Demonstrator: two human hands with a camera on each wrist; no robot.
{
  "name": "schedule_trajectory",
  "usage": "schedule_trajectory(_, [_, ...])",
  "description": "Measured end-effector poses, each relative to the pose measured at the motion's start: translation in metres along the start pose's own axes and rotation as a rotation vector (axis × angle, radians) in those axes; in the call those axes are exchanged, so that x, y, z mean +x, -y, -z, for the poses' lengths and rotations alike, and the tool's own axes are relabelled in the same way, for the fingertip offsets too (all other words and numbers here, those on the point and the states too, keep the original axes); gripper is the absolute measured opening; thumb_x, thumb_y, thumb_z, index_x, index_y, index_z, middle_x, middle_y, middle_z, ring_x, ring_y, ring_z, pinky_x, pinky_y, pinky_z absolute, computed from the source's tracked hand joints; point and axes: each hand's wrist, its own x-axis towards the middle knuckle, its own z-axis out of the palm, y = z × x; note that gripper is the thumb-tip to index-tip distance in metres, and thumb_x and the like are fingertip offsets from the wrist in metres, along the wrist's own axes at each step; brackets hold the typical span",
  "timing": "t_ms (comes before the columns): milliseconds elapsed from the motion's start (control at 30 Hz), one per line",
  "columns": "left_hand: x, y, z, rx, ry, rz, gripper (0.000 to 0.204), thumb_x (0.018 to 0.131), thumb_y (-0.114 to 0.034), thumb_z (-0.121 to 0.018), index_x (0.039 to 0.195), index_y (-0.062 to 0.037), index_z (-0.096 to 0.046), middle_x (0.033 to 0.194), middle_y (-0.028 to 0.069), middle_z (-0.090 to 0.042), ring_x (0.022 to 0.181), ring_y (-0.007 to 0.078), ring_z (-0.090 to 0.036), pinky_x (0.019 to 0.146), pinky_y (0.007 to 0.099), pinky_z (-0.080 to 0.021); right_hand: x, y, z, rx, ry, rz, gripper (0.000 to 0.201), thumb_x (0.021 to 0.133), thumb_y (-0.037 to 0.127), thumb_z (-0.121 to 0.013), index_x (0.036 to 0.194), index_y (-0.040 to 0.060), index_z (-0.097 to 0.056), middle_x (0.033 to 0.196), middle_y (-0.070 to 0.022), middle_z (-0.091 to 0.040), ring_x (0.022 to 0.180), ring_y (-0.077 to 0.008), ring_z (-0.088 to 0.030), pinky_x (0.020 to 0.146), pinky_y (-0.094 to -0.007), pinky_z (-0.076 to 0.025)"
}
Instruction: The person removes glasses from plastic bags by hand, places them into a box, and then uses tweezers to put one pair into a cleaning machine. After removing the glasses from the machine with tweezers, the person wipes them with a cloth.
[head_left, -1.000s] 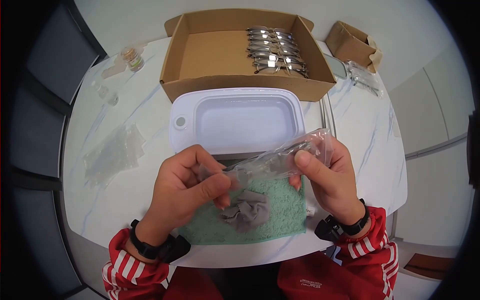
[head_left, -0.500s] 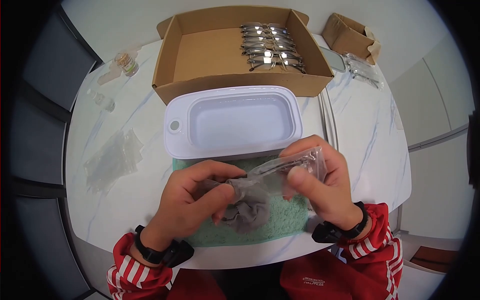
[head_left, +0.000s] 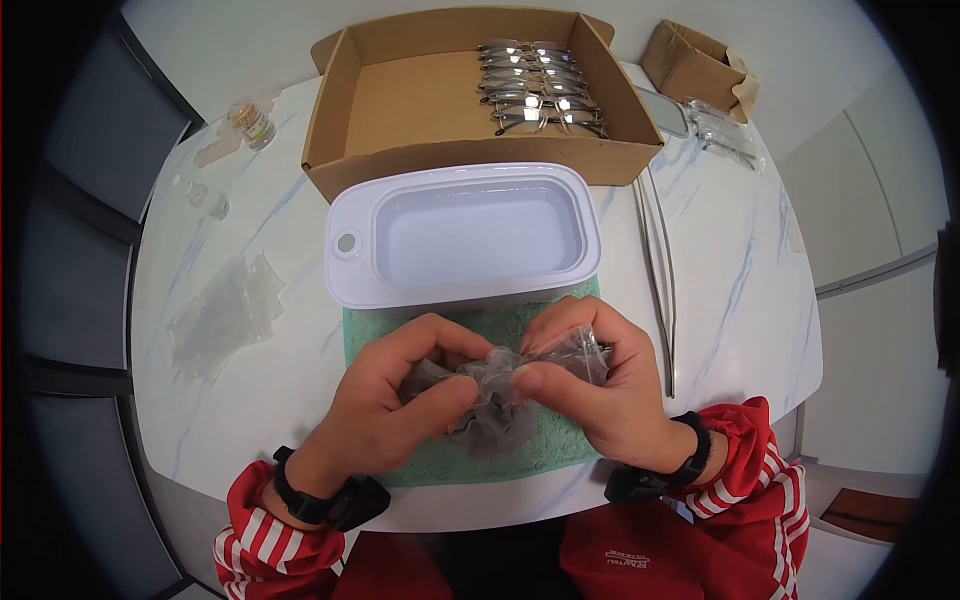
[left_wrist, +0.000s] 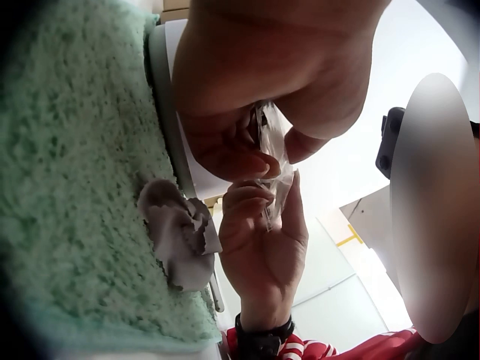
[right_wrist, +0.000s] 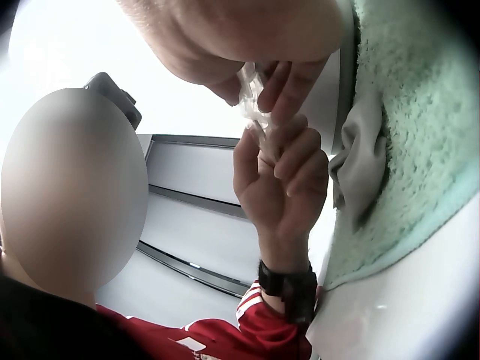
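White marbled tabletop between dark panels and pale panels in a brightly lit room.
The tabletop, white with blue-grey veins, has rounded corners; beyond its far edge rises a plain, pale wall. Along the left edge stand dark blue-grey panels in darker frames. Off the right edge are off-white panels crossed by thin seams. In both wrist views, a white expanse overhead is washed out by light.
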Motion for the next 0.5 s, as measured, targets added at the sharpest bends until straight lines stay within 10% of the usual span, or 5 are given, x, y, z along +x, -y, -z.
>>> schedule_trajectory(300, [0.003,0.004,-0.009,-0.044,-0.093,-0.018,0.033,0.094,-0.016,-0.072,0.123,-0.0001,-0.063,0.091,0.0014,-0.065,0.078,0.0069,-0.062,0.070,0.0227,-0.051,-0.001,0.010,0.001,-0.062,0.195,0.032,0.037,0.091,-0.001,-0.070,0.124,0.0026,-0.054,0.119,-0.0082,-0.057,0.109,-0.0121,-0.058,0.094,-0.0274,-0.046])
schedule_trajectory(500, [-0.002,0.003,0.000,-0.042,-0.209,0.009,0.019,0.095,-0.010,-0.069,0.110,0.0014,-0.071,0.080,0.0011,-0.067,0.066,0.0042,-0.058,0.058,0.0200,-0.045,0.005,0.009,0.022,0.037,0.212,0.206,0.037,0.092,-0.006,-0.061,0.127,-0.0020,-0.052,0.121,-0.0086,-0.055,0.100,-0.0103,-0.055,0.088,-0.0259,-0.044])
